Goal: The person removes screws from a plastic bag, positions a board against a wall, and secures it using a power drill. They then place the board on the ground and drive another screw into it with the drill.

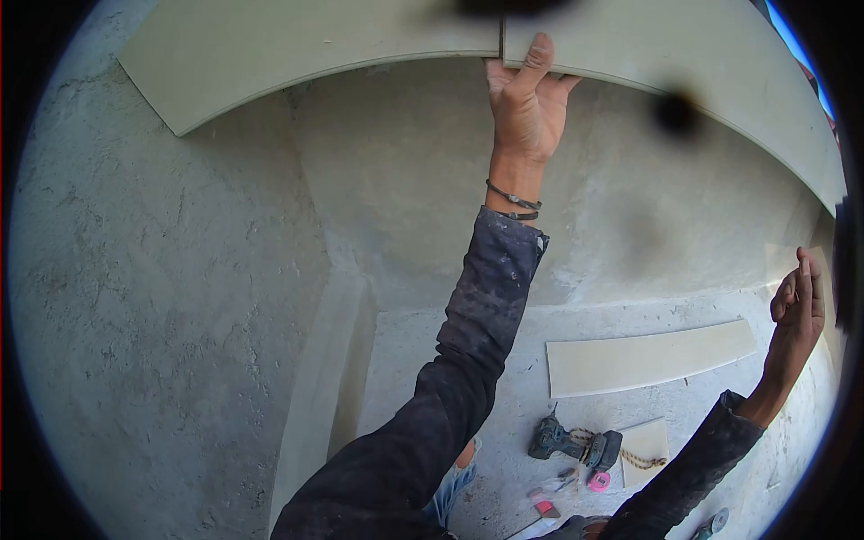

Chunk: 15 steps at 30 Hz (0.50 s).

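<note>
Near the top centre my left hand point(529, 103) grips the lower edge of a pale curved panel point(648, 45), thumb on its front face and fingers underneath. The hand is right beside the seam where this panel meets another pale panel point(297, 45) on the left. Two dark bracelets point(515, 200) circle the left wrist. At the right, my right hand point(799, 292) is raised below the panel, its fingers bent and close together. Whether anything is between those fingers is too small to make out.
Rough plaster wall point(162, 270) at the left. On the floor below lie a curved offcut point(648, 357), a cordless drill point(576, 441) with a rope, a pink tape measure point(598, 481), a small pale board point(646, 441) and another tool point(715, 522). Dark spots blur parts of the view.
</note>
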{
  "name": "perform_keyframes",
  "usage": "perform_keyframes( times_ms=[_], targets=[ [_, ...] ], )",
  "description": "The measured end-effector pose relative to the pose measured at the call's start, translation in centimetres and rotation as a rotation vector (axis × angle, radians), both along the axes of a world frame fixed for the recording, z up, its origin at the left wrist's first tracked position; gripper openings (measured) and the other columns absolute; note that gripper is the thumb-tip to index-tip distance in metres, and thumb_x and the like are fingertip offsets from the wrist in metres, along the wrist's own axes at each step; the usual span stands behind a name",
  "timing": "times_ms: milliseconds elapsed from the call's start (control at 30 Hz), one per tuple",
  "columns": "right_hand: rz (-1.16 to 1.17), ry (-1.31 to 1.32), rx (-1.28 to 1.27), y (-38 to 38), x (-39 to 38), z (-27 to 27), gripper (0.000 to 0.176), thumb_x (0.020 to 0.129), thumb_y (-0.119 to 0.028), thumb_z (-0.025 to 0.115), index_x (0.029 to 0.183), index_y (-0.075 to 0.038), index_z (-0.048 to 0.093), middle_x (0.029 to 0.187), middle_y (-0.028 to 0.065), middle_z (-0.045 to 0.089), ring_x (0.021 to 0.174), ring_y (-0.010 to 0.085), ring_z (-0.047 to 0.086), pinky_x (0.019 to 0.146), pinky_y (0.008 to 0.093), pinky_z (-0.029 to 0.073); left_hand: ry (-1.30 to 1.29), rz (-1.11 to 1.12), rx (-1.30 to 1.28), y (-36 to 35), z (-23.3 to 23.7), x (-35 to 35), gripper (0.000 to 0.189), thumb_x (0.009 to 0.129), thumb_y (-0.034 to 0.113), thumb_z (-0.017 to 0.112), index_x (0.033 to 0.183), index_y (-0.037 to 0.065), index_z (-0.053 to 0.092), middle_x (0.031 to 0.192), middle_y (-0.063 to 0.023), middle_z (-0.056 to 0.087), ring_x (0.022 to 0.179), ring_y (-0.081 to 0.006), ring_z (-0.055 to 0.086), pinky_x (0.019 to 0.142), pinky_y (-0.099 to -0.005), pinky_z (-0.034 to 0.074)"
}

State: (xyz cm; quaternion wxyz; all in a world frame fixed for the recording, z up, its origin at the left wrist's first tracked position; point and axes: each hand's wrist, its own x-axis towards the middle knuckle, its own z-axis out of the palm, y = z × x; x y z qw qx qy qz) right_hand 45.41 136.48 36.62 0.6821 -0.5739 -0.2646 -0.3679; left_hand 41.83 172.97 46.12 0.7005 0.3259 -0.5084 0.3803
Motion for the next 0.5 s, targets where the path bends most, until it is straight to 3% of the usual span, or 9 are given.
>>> perform_keyframes(
  times_ms=[100,433,500],
  targets=[
    [-0.004,0.004,-0.007,0.0,-0.1,0.0,0.038,0.097,-0.03,0.059,0.122,-0.002,0.061,0.067,-0.0045,0.044,0.056,0.0014,0.037,0.049,0.0189,0.024,0.051,0.036,0.043,0.7,-0.2,0.2,0.05,0.092,0.01,0.065,0.137,-0.001,0.044,0.134,-0.0163,0.053,0.13,-0.0306,0.047,0.111,-0.0587,0.034],
    [-0.04,-0.006,-0.032,0.4,0.2,0.0,0.038,0.097,-0.031,0.059,0.122,-0.002,0.061,0.066,-0.0043,0.044,0.055,0.0013,0.037,0.049,0.0186,0.024,0.054,0.089,-0.069,0.5,-0.2,0.9,0.054,0.091,0.009,0.067,0.138,0.002,0.042,0.135,-0.015,0.053,0.129,-0.0308,0.048,0.11,-0.0579,0.035],
    [-0.03,-0.005,-0.021,0.4,0.1,0.0,0.038,0.097,-0.03,0.059,0.122,-0.002,0.061,0.066,-0.0044,0.044,0.055,0.0015,0.037,0.049,0.0186,0.024,0.045,0.039,-0.108,0.5,0.0,1.3,0.052,0.087,0.005,0.07,0.131,0.012,0.042,0.123,-0.0048,0.052,0.115,-0.0203,0.053,0.101,-0.0535,0.047]
  ],
)
